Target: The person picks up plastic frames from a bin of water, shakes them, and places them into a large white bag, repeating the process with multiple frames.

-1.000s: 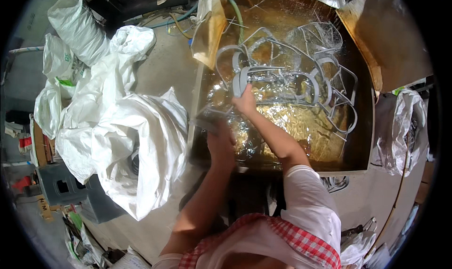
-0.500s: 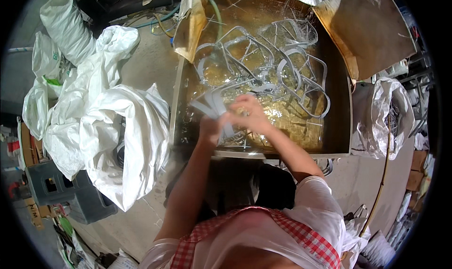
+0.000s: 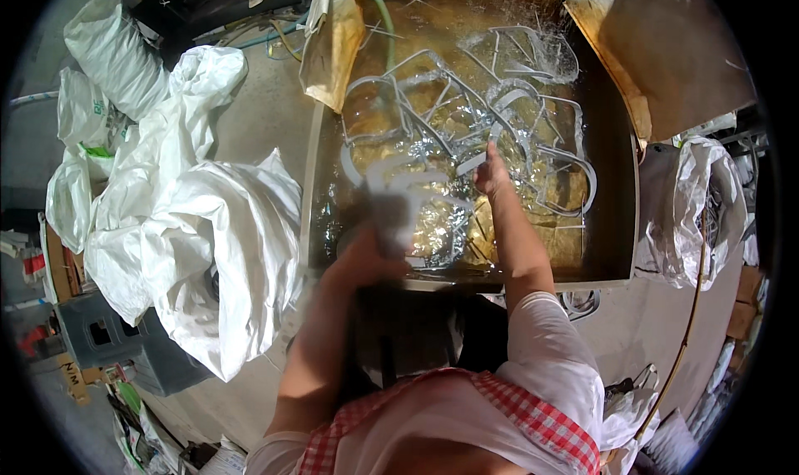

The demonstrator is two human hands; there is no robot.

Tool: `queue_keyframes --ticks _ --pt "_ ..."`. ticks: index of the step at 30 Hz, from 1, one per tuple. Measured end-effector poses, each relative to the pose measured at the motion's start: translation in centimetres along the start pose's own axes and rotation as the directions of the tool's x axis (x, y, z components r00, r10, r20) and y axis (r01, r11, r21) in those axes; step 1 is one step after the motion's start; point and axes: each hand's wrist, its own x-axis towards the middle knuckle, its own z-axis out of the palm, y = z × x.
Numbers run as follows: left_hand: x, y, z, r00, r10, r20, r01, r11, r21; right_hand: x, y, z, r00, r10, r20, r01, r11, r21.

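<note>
A wide tank (image 3: pixel 310 200) with brownish water and a pale rim lies before me. Several grey bent strip frames (image 3: pixel 433 126) lie tangled in it, partly under water. My left hand (image 3: pixel 370 259), smeared by motion, is closed round a bunch of grey flat strips (image 3: pixel 395 205) above the tank's near left part. Farther in and to the right, my right hand (image 3: pixel 493 175) has its fingers curled at the end of a grey curved strip (image 3: pixel 471 165); its thumb points away from me. The water's glare hides part of the pile.
White woven sacks (image 3: pixel 225 250) crowd the left side, beside a dark grey plastic stool (image 3: pixel 137 342). A stained board (image 3: pixel 666 51) leans at the tank's far right corner. Another white sack (image 3: pixel 695 217) and a thin pole (image 3: pixel 689 317) stand at right. A green hose (image 3: pixel 383 17) dips into the tank.
My hands were together over the strips; now they are apart. The right has reached forward and right to the pile, while the left has drawn slightly nearer me with the bunch.
</note>
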Motion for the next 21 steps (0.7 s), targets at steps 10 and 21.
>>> queue_keyframes --ticks 10,21 --pt "-1.2 2.5 2.0 0.975 0.075 0.21 -0.166 0.873 0.459 3.3 -3.8 4.7 0.972 -0.205 0.112 0.106 0.815 0.57" --pt "3.0 1.5 5.1 0.895 0.146 -0.421 0.049 0.907 0.419 -18.5 -5.0 5.5 0.893 -0.318 0.318 0.384 0.908 -0.169"
